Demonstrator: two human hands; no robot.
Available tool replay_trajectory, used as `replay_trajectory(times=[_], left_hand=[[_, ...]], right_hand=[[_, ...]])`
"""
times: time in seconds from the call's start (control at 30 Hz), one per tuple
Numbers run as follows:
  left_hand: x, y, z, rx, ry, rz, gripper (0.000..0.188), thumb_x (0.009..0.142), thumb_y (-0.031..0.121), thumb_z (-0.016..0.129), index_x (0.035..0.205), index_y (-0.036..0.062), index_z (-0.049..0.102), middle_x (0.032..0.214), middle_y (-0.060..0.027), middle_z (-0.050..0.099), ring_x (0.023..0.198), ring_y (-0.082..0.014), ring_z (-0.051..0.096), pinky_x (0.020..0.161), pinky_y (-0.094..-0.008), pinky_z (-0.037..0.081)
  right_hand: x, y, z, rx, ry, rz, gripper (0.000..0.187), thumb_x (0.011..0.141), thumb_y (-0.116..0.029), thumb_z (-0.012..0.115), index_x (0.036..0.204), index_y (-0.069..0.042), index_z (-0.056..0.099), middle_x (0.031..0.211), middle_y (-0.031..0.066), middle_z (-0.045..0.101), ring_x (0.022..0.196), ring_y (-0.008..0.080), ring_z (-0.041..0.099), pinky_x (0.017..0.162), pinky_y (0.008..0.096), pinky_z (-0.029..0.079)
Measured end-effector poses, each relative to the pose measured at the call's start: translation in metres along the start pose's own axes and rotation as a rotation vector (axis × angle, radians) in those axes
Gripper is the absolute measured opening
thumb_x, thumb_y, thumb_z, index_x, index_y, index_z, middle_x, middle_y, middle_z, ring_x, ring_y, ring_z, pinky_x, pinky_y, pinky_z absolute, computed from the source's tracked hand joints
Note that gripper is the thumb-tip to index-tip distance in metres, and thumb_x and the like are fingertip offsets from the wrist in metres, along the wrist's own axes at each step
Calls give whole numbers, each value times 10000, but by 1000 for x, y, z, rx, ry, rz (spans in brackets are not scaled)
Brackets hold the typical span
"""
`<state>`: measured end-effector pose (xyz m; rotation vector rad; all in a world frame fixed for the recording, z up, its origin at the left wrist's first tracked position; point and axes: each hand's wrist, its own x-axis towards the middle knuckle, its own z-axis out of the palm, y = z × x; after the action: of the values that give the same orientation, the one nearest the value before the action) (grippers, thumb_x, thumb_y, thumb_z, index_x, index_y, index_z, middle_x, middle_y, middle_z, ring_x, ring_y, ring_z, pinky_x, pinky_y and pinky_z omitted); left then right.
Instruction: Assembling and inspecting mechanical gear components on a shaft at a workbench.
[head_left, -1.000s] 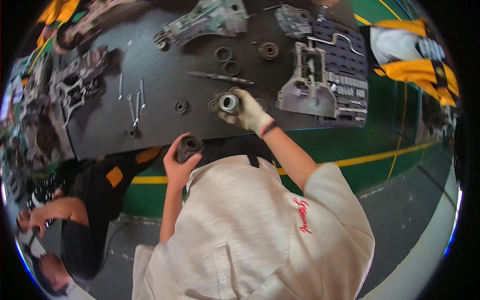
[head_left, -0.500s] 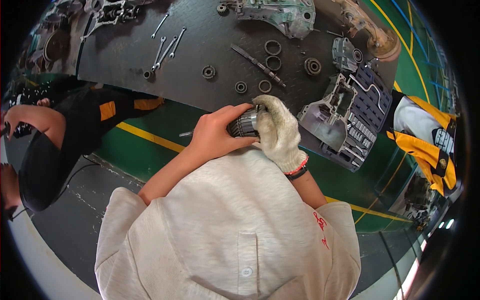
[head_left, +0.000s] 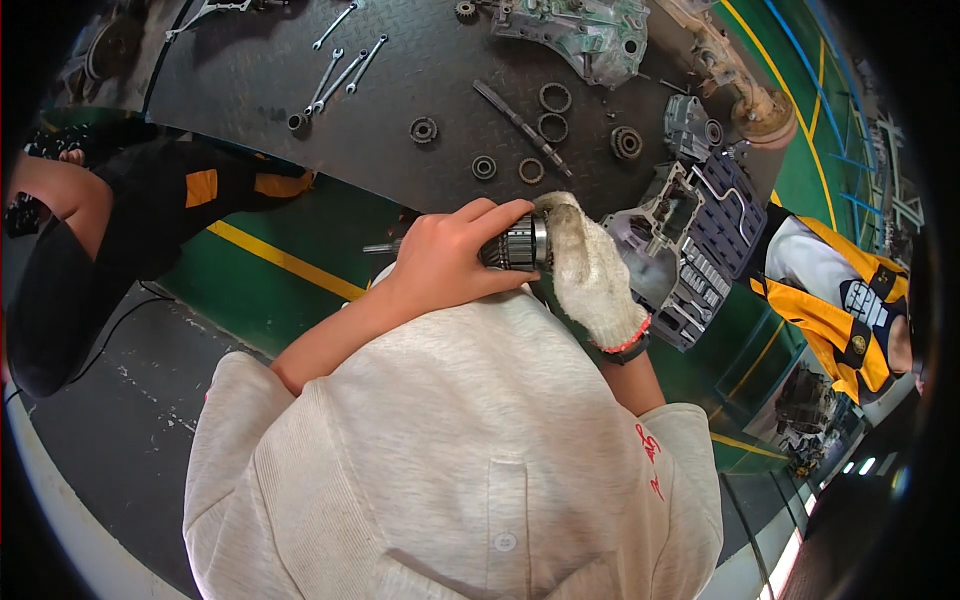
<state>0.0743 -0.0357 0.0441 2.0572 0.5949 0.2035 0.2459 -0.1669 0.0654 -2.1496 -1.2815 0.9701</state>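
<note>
Close to my chest, just off the table's near edge, I hold a gear shaft (head_left: 516,246) sideways. It is a steel gear assembly whose thin splined end sticks out on the left. My bare left hand (head_left: 452,250) is wrapped round its left and middle part, thumb below and fingers above. On my right hand (head_left: 590,265) is a white knitted glove with a red cuff edge; its fingers close over the right end of the shaft and hide that end. Beyond my hands, a bearing (head_left: 484,167) and a gear ring (head_left: 531,171) lie on the table.
The dark metal table (head_left: 260,110) carries several wrenches (head_left: 343,82), a long shaft (head_left: 520,128), loose gears (head_left: 626,143) and a large gearbox housing (head_left: 585,40). A socket set case (head_left: 720,235) lies at right beside an open housing (head_left: 655,240). People stand left and right.
The gear shaft and both hands have shifted slightly right in the picture, and the view has turned a little. Both hands keep their hold, and more of the shaft's thin left end shows.
</note>
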Motion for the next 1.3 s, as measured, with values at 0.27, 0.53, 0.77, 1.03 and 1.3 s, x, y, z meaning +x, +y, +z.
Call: replay_trajectory(times=[0.27, 0.53, 0.77, 1.03, 1.3], left_hand=[[-1, -12, 4, -282, 42, 53, 711, 702, 317, 958, 1335, 108, 710, 1105, -113, 762, 989, -306, 758, 854, -383, 601], [-1, -9, 0, -154, 161, 165, 698, 710, 381, 950, 1327, 155, 716, 1022, -70, 753, 832, -307, 759, 728, -402, 610], [6, -18, -5, -298, 96, 149, 714, 697, 323, 971, 1332, 126, 711, 1121, -97, 763, 951, -291, 765, 829, -387, 612], [1, -22, -7, -636, -76, 151, 846, 660, 241, 1021, 1386, -3, 662, 1288, -141, 731, 1173, -209, 699, 1044, -363, 526], [-3, -17, -5, -670, -104, 162, 846, 657, 233, 1024, 1385, -6, 664, 1296, -139, 729, 1176, -206, 695, 1051, -362, 521]], right_hand=[[-7, -27, -12, 100, 137, -197, 533, 836, -134, 790, 1327, -58, 594, 1150, 206, 720, 1016, 434, 711, 859, 480, 569], [-15, -26, -3, 48, 106, -85, 414, 884, -142, 736, 1262, -41, 598, 1040, 198, 713, 943, 448, 698, 807, 507, 551], [-1, -41, -23, 185, 5, -48, 303, 1020, -239, 600, 1222, -14, 622, 1008, 237, 707, 921, 427, 704, 792, 468, 551], [-17, -31, -12, 1022, -32, 351, 447, 1112, -468, 452, 1324, -122, 641, 1156, -14, 659, 1006, 85, 617, 813, 262, 534], [-27, -34, -12, 965, -9, 353, 535, 1110, -559, 398, 1310, -126, 643, 1136, -33, 643, 982, 68, 583, 764, 239, 516]])
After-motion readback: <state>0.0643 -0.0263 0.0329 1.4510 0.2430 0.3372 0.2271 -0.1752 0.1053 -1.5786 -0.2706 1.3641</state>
